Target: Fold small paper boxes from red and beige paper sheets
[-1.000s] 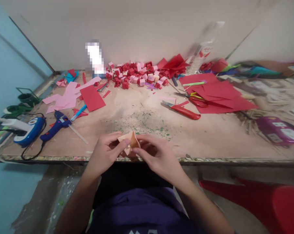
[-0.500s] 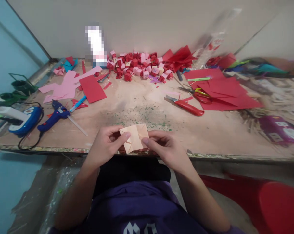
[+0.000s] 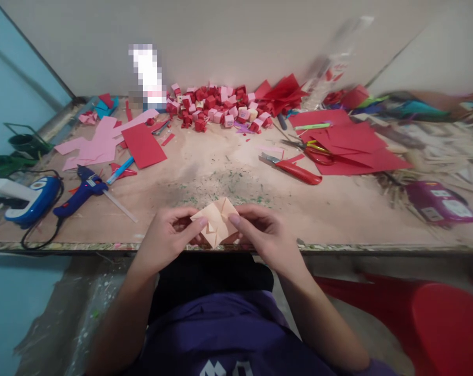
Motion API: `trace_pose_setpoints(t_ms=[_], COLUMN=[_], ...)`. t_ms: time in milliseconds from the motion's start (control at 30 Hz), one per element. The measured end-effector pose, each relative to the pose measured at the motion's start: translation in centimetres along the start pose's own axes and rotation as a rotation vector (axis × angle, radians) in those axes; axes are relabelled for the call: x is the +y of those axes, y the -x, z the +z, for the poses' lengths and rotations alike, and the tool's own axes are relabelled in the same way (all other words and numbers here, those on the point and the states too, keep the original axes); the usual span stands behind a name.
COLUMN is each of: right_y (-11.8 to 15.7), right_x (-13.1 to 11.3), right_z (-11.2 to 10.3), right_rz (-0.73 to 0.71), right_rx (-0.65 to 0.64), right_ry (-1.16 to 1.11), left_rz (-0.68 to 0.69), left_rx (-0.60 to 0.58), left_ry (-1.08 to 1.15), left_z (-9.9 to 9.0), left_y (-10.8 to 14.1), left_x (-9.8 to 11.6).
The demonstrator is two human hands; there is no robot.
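Between my two hands, just above the table's front edge, is a small piece of cream folded paper [image 3: 216, 219] with crease lines and little flaps. My left hand [image 3: 172, 232] pinches its left corner, thumb on top and fingers behind. The right corner is pinched the same way by my right hand [image 3: 263, 234]. The fingertips behind the paper are mostly hidden. Green specks lie on the table [image 3: 205, 156] just beyond the paper.
Many small red and pink paper cubes [image 3: 210, 104] are heaped at the back. A red-handled utility knife [image 3: 295, 169], scissors [image 3: 318, 154] and red paper sheets [image 3: 361, 143] lie right. At left are a blue glue gun [image 3: 81, 193], pink paper [image 3: 99, 143] and a red sheet [image 3: 144, 145].
The cream paper has been turned between my hands, so one corner now points down toward me. Both hands still grip it. The whole view has shifted slightly.
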State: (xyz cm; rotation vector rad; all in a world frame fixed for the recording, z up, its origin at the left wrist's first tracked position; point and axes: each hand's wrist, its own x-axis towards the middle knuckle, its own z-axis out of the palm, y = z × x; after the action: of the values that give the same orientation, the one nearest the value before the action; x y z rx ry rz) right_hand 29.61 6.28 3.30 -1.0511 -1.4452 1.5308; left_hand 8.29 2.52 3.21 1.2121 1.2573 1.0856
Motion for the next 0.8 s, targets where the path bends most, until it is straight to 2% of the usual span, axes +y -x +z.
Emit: trace_pose_setpoints(t_ms=[100,267,333,567,800], right_y=[-0.04,-0.05,-0.03,0.14,0.04], right_x=[-0.19,-0.18,0.02,0.31,0.34], right_z=[-0.02,-0.2,-0.29,-0.24,-0.26], right_rz=[-0.04,-0.066,-0.074,-0.102,-0.114], right_rx=[0.035,-0.128,-0.149,-0.104,-0.072], right_ry=[0.025,0.134,0.189,0.266,0.276], left_rz=[0.01,0.037,0.054,0.099,0.132], left_rx=[-0.013,-0.051,-0.061,0.006,0.008], left_ry=[-0.028,-0.074,-0.129,-0.141,-0.228], left_z=[-0.03,0.09,0.17,0.59,0.76], left_y=[0.02,0.05,0.11,0.25,0.11], left_x=[-0.03,-0.42,-0.52,-0.3,-0.74])
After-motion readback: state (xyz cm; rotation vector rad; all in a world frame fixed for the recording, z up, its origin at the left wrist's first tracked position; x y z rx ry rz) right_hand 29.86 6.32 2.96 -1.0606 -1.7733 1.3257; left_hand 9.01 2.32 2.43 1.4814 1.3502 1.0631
